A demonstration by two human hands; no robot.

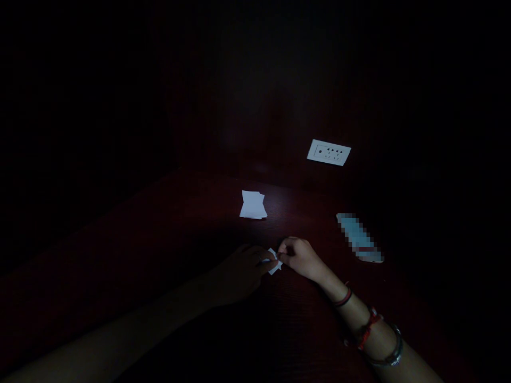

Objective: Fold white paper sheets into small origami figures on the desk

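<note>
No readable text or numbers.

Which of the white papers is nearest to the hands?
The small white piece between the left hand and the right hand; the other papers lie stacked, farther away.

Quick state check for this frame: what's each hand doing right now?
Left hand: closed, holding the small folded white paper by its left side.
Right hand: closed, fingertips on the same paper's right side.
</note>
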